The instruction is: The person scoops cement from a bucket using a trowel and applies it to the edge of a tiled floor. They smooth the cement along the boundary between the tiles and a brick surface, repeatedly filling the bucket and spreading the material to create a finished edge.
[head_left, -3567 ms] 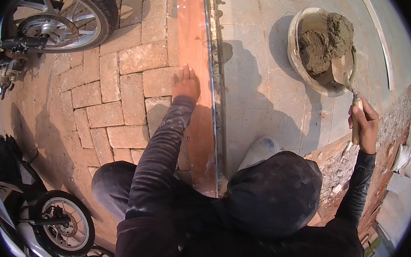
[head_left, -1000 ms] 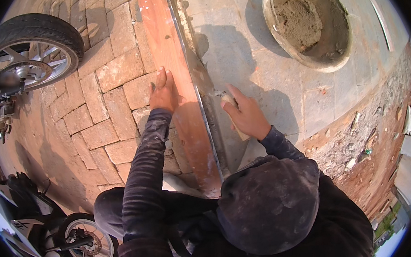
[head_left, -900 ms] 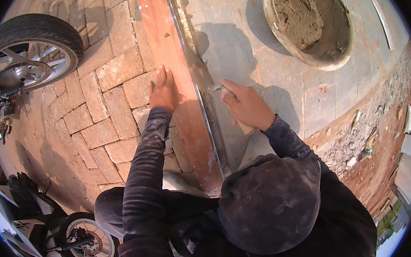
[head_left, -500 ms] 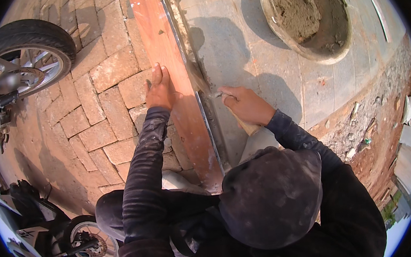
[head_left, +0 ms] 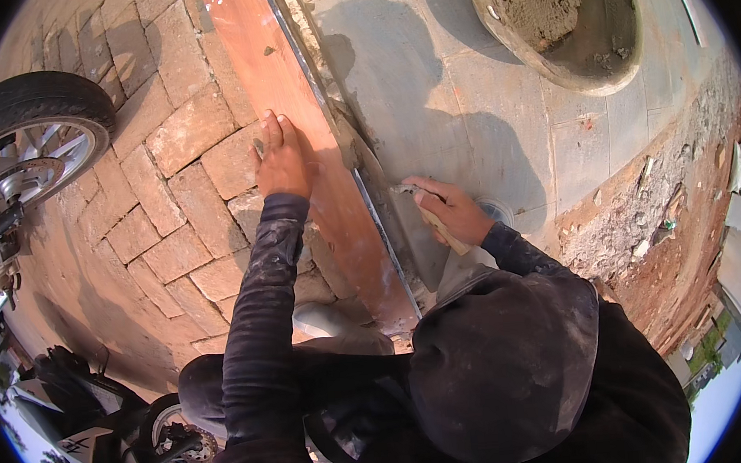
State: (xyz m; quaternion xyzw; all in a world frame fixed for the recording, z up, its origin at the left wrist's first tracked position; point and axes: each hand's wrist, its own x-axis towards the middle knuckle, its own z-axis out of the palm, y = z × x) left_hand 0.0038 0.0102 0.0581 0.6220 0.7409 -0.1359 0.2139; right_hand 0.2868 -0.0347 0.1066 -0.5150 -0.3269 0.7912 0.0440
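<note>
My left hand (head_left: 283, 158) lies with fingers stretched out on the left side of a long reddish-brown wooden board (head_left: 334, 208). The board stands along the edge between brick paving and grey tiles. To the right of it, my right hand (head_left: 451, 210) is closed around the wooden handle of a trowel (head_left: 445, 231). Its bent metal neck shows ahead of my fingers. The trowel's blade is hard to make out against the grey mortar. A strip of wet mortar (head_left: 393, 223) runs along the board's right edge.
A round tub (head_left: 479, 1) with mortar stands on the grey tiles (head_left: 487, 105) at the far right. A motorcycle wheel (head_left: 37, 136) is at the left, and another motorcycle (head_left: 174, 443) at the lower left. Rubble and bare soil (head_left: 639, 219) border the tiles.
My right hand with the trowel has drawn slightly nearer to me along the board. My left hand stays on the board. The whole view has shifted and turned a little.
</note>
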